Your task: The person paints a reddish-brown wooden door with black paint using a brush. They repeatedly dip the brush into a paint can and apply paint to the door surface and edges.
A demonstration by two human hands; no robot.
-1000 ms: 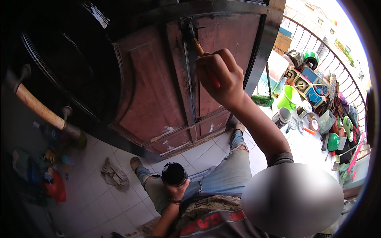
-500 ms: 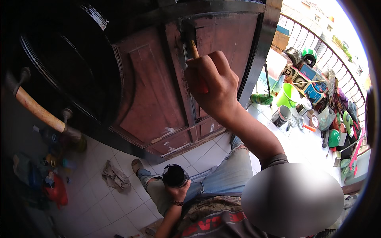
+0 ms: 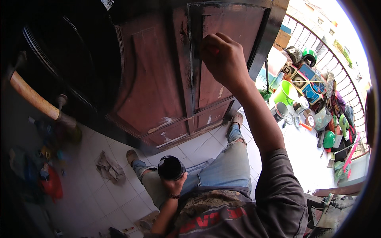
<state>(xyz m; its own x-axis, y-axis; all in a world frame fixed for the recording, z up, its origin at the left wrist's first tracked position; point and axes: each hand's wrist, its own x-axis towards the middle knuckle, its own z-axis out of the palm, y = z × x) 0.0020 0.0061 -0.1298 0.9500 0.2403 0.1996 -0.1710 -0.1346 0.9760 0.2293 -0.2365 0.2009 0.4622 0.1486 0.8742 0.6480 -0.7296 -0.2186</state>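
Observation:
My right hand [image 3: 225, 59] is raised at the door [image 3: 152, 83], closed around a paintbrush. Only a bit of the red brush handle [image 3: 214, 50] shows between the fingers; the bristles are hidden behind the hand. Black paint borders the reddish-brown panel beside it, and the door's left part is glossy black. Down by my lap, my left hand [image 3: 176, 185] grips a round open container [image 3: 170, 167] of dark paint, its mouth facing up.
A curved door handle [image 3: 35, 97] juts out at the left. On the tiled floor lies a crumpled rag [image 3: 110, 167]. To the right, a green bucket [image 3: 285, 92], a paint can [image 3: 279, 111], helmets and piled household goods stand by a railing [image 3: 317, 37].
My right hand has shifted up and rightward across the door panel, and the brush shaft has gone out of sight behind it. The left hand still holds the container in my lap.

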